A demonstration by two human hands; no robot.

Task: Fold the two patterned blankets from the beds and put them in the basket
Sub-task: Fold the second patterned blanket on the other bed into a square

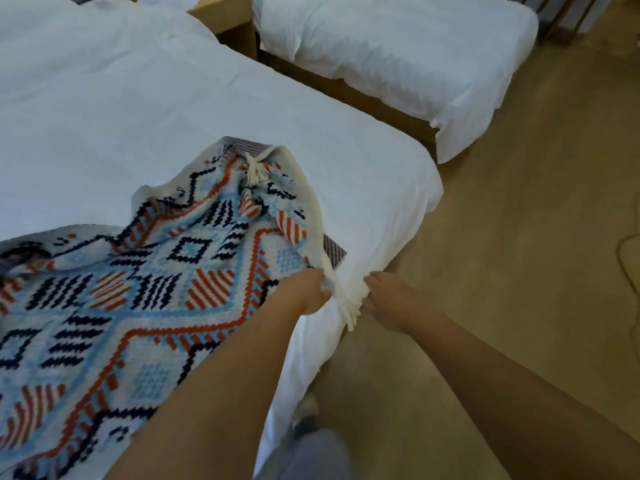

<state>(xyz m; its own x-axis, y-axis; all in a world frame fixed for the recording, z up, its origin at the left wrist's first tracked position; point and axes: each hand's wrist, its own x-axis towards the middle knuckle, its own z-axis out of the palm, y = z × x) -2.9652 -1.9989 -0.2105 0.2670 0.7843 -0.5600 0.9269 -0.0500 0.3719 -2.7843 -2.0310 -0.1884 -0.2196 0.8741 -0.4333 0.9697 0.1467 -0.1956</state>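
The patterned blanket (145, 306) lies rumpled across the lower left of the frame on the near bed (173, 98), and one tasselled corner has been drawn to the mattress edge at centre, probably so the corners can be matched for a first fold. Both bare forearms reach up from the bottom of the frame. The left hand (308, 292) has curled fingers pinching the hem, and the right hand (384, 297) appears to pinch the white tassel (348, 311) just beside it, though its fingertips are blurred.

arms outstretched, left grip (310, 292) and right grip (384, 299) side by side.
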